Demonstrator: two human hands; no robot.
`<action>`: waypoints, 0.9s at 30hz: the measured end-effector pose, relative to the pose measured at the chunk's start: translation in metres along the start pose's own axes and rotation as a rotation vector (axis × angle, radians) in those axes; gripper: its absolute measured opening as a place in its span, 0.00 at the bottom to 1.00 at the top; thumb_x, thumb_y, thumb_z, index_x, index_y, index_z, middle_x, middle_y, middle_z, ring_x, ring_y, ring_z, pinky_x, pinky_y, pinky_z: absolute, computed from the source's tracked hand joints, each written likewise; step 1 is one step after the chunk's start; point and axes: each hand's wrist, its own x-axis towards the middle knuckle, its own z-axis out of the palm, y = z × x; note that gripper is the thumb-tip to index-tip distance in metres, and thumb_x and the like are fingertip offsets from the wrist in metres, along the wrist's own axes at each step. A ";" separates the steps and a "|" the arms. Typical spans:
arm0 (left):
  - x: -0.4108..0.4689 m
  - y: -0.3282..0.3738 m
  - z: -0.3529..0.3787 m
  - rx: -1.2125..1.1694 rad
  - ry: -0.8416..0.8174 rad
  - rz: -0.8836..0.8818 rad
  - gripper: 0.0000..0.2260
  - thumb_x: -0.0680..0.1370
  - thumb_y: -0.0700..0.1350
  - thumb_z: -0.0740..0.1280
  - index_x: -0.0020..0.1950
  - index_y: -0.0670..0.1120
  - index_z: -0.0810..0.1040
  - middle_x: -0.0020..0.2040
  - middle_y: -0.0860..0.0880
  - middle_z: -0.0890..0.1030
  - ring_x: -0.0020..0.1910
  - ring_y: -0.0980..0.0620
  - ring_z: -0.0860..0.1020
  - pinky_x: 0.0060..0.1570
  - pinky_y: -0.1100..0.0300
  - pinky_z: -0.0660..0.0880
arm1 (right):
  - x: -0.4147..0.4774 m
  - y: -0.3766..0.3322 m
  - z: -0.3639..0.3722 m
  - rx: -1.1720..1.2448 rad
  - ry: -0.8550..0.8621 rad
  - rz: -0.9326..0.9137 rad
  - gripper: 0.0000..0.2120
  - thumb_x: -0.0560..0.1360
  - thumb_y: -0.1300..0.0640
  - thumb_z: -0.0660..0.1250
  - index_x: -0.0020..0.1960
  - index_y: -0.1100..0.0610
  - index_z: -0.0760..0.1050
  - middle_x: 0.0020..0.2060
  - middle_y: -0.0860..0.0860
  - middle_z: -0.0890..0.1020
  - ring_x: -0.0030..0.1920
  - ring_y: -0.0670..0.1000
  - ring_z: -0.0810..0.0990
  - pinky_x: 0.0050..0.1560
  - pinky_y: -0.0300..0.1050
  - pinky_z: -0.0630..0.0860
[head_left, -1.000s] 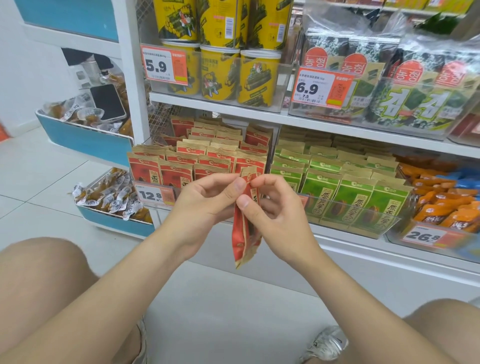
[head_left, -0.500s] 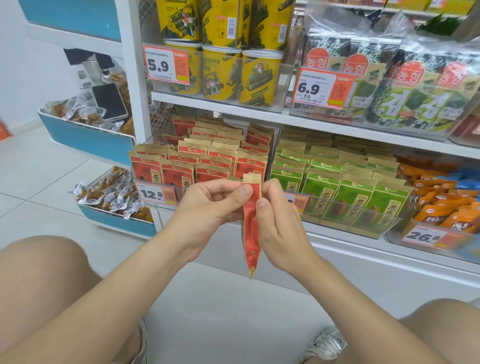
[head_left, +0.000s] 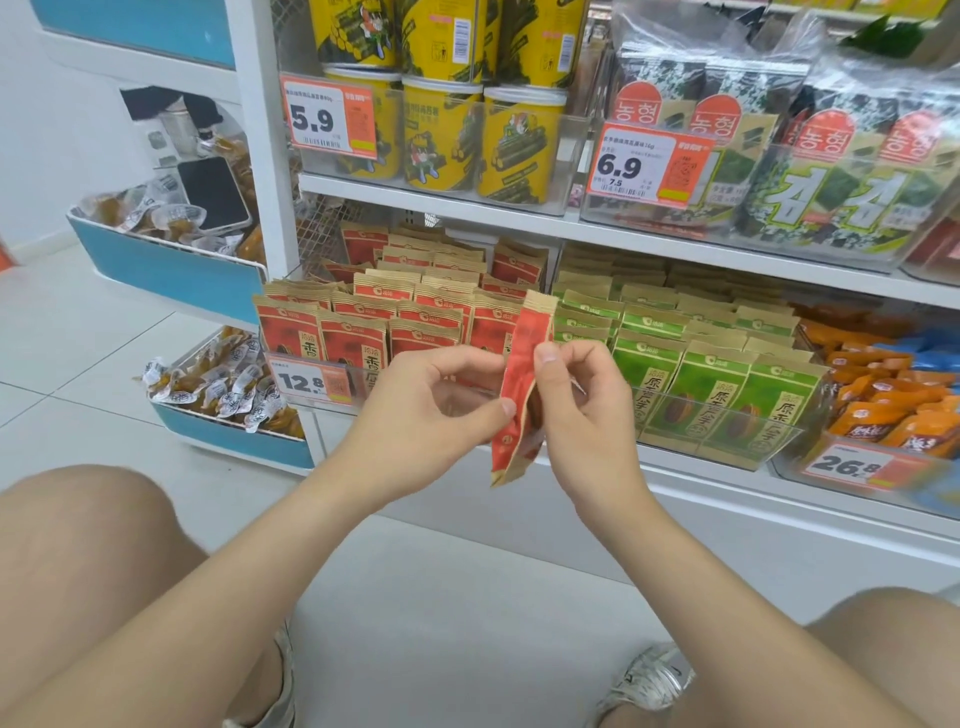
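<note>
A slim red snack packet (head_left: 525, 374) with a tan crimped top hangs edge-on between my hands, in front of the low shelf. My left hand (head_left: 426, 415) pinches its left edge low down between thumb and curled fingers. My right hand (head_left: 582, 410) pinches its right edge higher up, thumb on the red face. Behind them stand rows of matching red packets (head_left: 363, 332) in a clear bin with a 12.8 price tag (head_left: 306, 382).
Green packets (head_left: 717, 384) fill the bin to the right, orange packs (head_left: 883, 410) beyond. The shelf above (head_left: 441, 205) carries yellow tubs (head_left: 441, 130) and seaweed bags (head_left: 831, 171). Blue trays (head_left: 171, 270) of wrapped snacks stand at the left. My knees frame white floor tiles (head_left: 457, 623).
The packet has tilted and turned a little. My right thumb has slid up onto its face, my left thumb has dropped lower, and both hands have spread slightly apart.
</note>
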 end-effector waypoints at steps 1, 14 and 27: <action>0.000 0.000 0.001 0.007 0.015 0.028 0.13 0.80 0.35 0.74 0.61 0.50 0.87 0.51 0.52 0.90 0.47 0.48 0.89 0.50 0.51 0.86 | 0.000 -0.002 -0.002 0.027 -0.035 0.005 0.11 0.85 0.53 0.69 0.51 0.59 0.72 0.39 0.50 0.83 0.37 0.46 0.81 0.38 0.44 0.79; 0.006 -0.001 -0.007 -0.206 0.150 -0.055 0.09 0.80 0.39 0.76 0.60 0.43 0.86 0.51 0.45 0.89 0.50 0.47 0.88 0.49 0.51 0.86 | -0.001 -0.012 -0.008 -0.035 -0.203 0.170 0.18 0.80 0.57 0.75 0.63 0.61 0.72 0.56 0.55 0.85 0.42 0.47 0.86 0.44 0.41 0.82; 0.009 0.005 -0.018 -0.235 0.038 -0.033 0.17 0.80 0.33 0.74 0.68 0.44 0.83 0.53 0.42 0.89 0.52 0.41 0.89 0.51 0.50 0.86 | 0.002 -0.011 -0.011 0.074 -0.340 0.138 0.04 0.86 0.61 0.65 0.57 0.62 0.74 0.49 0.57 0.85 0.49 0.52 0.84 0.57 0.52 0.84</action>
